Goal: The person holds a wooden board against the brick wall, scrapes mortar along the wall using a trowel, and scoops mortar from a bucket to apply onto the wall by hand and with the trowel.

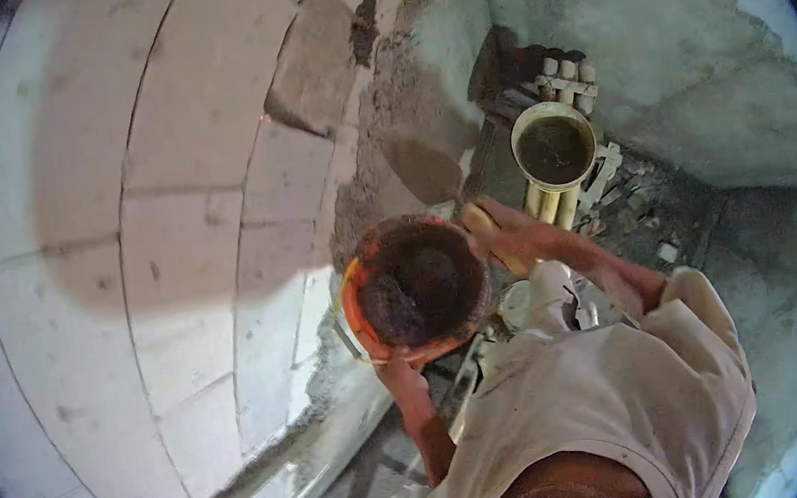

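My left hand [400, 378] is closed on the near rim of an orange bucket [352, 299], which is held up beside the block wall. Dark grey mortar [422, 281] coats the inside of the bucket; how deep it lies is hard to tell. At the bucket's far right side, my right hand [505, 228] is wrapped round the handle of a trowel. The leaf-shaped trowel blade [422, 168] points away from me, over the rough mortared strip [366, 188] at the wall's edge.
A wall of pale blocks [184, 245] fills the left side. Ahead on the right stands a pale bucket [518, 150] with dark liquid, near several pale pipes [565, 79]. Rubble [631, 200] lies along the floor by the grey plastered wall [704, 62].
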The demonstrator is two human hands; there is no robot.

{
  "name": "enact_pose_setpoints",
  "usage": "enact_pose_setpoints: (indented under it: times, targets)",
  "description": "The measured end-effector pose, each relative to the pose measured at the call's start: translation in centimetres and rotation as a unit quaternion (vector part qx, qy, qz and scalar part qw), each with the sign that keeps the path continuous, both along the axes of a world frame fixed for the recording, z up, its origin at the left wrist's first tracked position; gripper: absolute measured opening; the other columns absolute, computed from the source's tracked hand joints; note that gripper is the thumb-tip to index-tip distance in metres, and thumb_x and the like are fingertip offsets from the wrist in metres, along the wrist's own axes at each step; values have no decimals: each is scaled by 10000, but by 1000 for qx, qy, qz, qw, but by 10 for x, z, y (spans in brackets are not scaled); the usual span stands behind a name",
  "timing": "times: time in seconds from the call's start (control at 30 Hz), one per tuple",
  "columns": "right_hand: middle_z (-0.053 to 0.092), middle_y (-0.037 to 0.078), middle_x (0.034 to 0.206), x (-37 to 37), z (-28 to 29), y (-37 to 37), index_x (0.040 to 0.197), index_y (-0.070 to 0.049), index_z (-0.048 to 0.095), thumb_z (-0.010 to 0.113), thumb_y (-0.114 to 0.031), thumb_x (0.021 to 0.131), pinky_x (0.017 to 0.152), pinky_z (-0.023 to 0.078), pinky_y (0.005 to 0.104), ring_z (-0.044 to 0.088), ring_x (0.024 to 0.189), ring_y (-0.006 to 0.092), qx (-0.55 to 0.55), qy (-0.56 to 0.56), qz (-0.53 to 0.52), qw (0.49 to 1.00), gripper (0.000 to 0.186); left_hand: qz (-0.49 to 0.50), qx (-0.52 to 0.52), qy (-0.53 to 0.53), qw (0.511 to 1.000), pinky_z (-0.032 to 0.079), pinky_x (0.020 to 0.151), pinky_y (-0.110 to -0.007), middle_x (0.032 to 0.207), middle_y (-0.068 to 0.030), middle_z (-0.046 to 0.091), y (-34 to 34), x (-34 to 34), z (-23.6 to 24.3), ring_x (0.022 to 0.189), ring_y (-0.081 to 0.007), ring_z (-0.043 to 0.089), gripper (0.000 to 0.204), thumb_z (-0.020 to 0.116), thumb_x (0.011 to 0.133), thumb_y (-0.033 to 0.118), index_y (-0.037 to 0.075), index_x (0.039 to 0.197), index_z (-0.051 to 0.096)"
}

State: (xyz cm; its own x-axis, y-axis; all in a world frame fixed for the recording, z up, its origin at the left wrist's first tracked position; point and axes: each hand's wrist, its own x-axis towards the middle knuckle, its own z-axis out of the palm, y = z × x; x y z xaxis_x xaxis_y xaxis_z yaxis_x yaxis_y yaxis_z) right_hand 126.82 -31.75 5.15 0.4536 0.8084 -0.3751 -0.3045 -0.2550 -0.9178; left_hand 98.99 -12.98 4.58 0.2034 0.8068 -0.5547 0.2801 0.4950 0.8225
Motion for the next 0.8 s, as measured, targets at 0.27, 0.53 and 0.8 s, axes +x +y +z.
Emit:
enact_pose_setpoints:
  times: [0.27, 0.53, 0.8]
  targets:
    - [638, 150, 984, -126, -27, -16, 1267, -96, 479, 576, -300, 894, 629, 529, 452, 658, 718, 297, -183, -575, 284, 745, 437, -50, 91, -73, 992, 487, 523, -321, 761, -58, 539, 29, -59, -13, 573, -161, 530, 310, 556, 765, 8, -19, 1073, 535]
    - [622, 200, 1083, -125, -2, 49, 1295, -36, 509, 534, -214, 914, 790, 541, 429, 622, 1006, 329, -179, -631, 356, 665, 421, -114, 212, 93, 966, 497, 668, -397, 883, -172, 600, -5, -55, 36, 786, -289, 630, 460, 586, 796, 60, -66, 1225, 478]
    - [551, 147, 1275, -120, -19, 51, 1303, -119, 515, 520, -314, 937, 940, 466, 479, 604, 1009, 380, -63, -451, 425, 782, 414, -93, 105, 9, 990, 486, 610, -398, 685, -114, 536, -12, -73, 21, 609, -236, 587, 297, 541, 789, 61, -55, 1061, 517]
